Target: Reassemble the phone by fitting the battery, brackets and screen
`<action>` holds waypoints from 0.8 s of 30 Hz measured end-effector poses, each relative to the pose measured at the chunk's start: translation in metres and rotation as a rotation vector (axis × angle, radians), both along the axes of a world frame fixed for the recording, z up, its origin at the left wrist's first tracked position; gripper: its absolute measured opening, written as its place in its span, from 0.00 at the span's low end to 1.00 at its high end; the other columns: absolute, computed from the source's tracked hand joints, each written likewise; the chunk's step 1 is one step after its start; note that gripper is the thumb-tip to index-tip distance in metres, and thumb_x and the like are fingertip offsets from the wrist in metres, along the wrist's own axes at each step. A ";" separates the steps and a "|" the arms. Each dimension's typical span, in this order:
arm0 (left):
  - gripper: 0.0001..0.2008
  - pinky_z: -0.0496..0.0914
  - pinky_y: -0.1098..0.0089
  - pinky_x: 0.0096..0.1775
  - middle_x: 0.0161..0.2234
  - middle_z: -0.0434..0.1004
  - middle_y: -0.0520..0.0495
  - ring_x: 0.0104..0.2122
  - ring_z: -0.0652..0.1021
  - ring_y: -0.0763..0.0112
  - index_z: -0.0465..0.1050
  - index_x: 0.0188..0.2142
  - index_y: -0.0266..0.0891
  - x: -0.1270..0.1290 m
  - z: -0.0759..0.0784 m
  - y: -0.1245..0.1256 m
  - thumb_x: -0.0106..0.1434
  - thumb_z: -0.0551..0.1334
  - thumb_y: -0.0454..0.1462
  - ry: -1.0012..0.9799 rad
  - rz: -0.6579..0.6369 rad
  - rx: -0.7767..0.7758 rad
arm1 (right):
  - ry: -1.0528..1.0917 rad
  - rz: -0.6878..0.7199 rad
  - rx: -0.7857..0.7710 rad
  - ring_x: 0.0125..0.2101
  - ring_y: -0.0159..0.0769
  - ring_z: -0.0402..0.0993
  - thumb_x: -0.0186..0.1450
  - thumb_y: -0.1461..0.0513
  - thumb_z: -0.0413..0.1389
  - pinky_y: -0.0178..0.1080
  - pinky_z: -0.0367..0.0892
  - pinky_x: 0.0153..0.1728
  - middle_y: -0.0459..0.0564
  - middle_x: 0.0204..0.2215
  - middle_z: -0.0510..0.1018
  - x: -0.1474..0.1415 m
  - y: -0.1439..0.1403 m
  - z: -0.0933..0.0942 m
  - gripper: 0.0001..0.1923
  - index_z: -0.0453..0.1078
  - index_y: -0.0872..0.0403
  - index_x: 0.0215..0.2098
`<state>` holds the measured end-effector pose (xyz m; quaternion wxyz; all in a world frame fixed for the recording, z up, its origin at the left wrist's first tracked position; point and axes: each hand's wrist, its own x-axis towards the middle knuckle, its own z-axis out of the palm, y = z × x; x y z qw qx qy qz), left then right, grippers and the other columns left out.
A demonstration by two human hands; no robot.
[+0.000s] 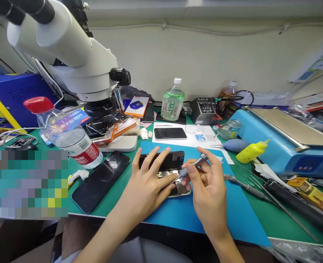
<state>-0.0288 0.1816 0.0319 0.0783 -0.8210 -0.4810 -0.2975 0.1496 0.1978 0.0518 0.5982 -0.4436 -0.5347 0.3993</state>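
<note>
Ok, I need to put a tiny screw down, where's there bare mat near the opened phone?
Bare blue mat lies in front of the opened phone, between the left hand and right hand, and right of it up to the spare screwdriver. Behind and left is crowded.

blue card (77, 116): "SCRE…" | other labels: too blurred to read

bench: green mat (112, 199) | on it: blue mat (183, 212), black phone (101, 180), clear bottle (68, 135), yellow bottle (251, 151)
</note>
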 end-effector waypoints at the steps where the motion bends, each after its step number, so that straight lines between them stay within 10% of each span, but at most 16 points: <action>1: 0.12 0.41 0.32 0.77 0.80 0.57 0.47 0.78 0.59 0.49 0.83 0.56 0.59 0.000 0.001 0.000 0.77 0.66 0.47 0.004 0.002 -0.005 | -0.007 0.000 -0.003 0.24 0.30 0.77 0.74 0.50 0.64 0.34 0.78 0.24 0.47 0.40 0.82 0.000 0.000 -0.002 0.27 0.65 0.46 0.65; 24: 0.13 0.40 0.32 0.77 0.79 0.57 0.45 0.79 0.57 0.49 0.83 0.58 0.57 -0.002 0.002 -0.002 0.78 0.64 0.42 0.019 -0.001 -0.027 | -0.090 -0.027 0.022 0.26 0.31 0.79 0.76 0.52 0.61 0.37 0.82 0.26 0.48 0.44 0.81 0.000 0.001 -0.007 0.25 0.65 0.44 0.69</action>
